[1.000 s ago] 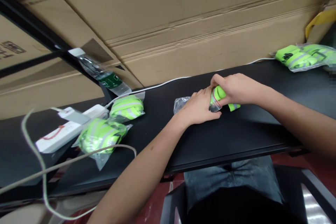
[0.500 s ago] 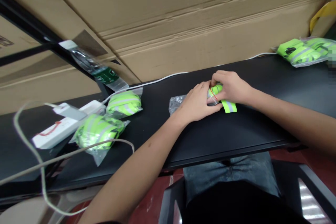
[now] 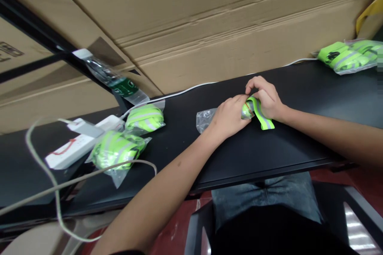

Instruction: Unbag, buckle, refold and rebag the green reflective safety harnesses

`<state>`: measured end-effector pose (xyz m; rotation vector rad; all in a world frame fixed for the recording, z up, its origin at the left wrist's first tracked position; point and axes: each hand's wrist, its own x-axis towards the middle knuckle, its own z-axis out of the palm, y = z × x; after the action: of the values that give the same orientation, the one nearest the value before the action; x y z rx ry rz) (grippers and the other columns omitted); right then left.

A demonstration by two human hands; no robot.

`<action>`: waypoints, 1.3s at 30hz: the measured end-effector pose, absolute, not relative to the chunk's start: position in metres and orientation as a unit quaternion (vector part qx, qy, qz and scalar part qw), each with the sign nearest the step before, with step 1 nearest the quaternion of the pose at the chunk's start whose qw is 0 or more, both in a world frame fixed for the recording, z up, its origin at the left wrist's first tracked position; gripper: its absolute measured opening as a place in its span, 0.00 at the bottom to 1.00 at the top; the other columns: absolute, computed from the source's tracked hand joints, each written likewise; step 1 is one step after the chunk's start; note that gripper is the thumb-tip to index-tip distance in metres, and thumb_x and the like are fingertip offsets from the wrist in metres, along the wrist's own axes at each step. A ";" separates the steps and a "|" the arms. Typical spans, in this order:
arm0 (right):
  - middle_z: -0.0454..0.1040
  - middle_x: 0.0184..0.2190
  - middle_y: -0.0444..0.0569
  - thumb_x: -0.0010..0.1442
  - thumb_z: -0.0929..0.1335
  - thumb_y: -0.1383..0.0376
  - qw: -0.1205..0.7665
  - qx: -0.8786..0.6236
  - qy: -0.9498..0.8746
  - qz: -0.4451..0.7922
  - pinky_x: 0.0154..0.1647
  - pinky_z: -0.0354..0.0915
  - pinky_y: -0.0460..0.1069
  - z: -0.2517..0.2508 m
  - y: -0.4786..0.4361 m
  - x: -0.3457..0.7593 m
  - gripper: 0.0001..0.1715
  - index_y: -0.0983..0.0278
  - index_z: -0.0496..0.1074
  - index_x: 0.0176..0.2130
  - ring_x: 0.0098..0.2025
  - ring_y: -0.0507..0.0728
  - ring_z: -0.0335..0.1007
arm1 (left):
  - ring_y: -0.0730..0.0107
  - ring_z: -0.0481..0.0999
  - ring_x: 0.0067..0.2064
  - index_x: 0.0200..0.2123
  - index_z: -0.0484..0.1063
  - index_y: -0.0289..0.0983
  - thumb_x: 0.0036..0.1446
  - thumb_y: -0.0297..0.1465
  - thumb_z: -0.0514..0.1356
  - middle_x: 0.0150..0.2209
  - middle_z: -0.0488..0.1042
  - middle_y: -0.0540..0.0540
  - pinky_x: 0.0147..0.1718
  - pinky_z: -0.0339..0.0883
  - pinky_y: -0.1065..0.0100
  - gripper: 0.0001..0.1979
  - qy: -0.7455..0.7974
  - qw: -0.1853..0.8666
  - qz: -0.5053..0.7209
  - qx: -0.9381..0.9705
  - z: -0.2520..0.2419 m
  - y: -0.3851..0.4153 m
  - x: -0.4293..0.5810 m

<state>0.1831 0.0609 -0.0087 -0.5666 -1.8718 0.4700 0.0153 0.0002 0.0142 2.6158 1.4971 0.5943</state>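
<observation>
My left hand (image 3: 229, 116) grips the mouth of a clear plastic bag (image 3: 205, 118) lying on the black table (image 3: 269, 155). My right hand (image 3: 266, 96) pinches a rolled neon-green reflective band (image 3: 259, 112) at the bag's opening. A loose end of the band, with a grey stripe, sticks out onto the table below my right hand. Part of the roll is hidden between my two hands.
Two filled bags of green bands (image 3: 145, 118) (image 3: 117, 150) lie at the left, beside a white power strip (image 3: 74, 148) and a grey cable (image 3: 56, 191). A water bottle (image 3: 115, 79) leans on the cardboard boxes (image 3: 209, 20). More bagged bands (image 3: 348, 56) lie far right.
My right hand has shifted its hold on the band and lifted its fingers. More of the band's loose end now shows on the table. My left hand stays on the bag.
</observation>
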 end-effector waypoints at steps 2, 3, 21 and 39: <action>0.68 0.30 0.48 0.53 0.59 0.71 0.543 -0.257 -0.786 0.150 0.41 0.62 0.55 -0.006 0.057 0.180 0.08 0.60 0.65 0.30 0.38 0.59 0.65 | 0.56 0.80 0.46 0.49 0.72 0.34 0.56 0.29 0.60 0.48 0.79 0.40 0.43 0.72 0.60 0.17 0.487 0.032 0.184 0.853 0.016 0.003 0.017; 0.68 0.29 0.48 0.55 0.59 0.70 0.542 -0.262 -0.789 0.127 0.41 0.62 0.55 -0.005 0.055 0.178 0.08 0.60 0.65 0.30 0.38 0.59 0.64 | 0.57 0.80 0.42 0.46 0.73 0.35 0.57 0.29 0.59 0.44 0.79 0.41 0.40 0.71 0.61 0.13 0.490 0.033 0.183 0.852 0.018 0.005 0.017; 0.67 0.60 0.68 0.62 0.54 0.32 0.242 -0.254 -0.929 -0.115 0.32 0.71 0.55 0.006 0.069 0.181 0.55 0.71 0.56 0.67 0.43 0.67 0.78 | 0.76 0.63 0.25 0.26 0.71 0.35 0.47 0.32 0.66 0.23 0.67 0.53 0.26 0.56 0.70 0.07 0.507 0.350 0.313 0.723 0.040 0.017 -0.021; 0.72 0.51 0.58 0.58 0.55 0.29 0.503 -0.225 -0.833 0.055 0.35 0.70 0.53 0.015 0.051 0.173 0.51 0.63 0.61 0.60 0.49 0.63 0.73 | 0.74 0.66 0.26 0.29 0.73 0.36 0.50 0.40 0.69 0.24 0.69 0.53 0.26 0.58 0.70 0.14 0.488 0.354 0.332 0.726 0.041 0.009 -0.010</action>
<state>0.1728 0.0509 0.0146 -0.5441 -2.0120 0.1321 -0.0097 0.0092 0.0413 1.8766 1.2614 0.8592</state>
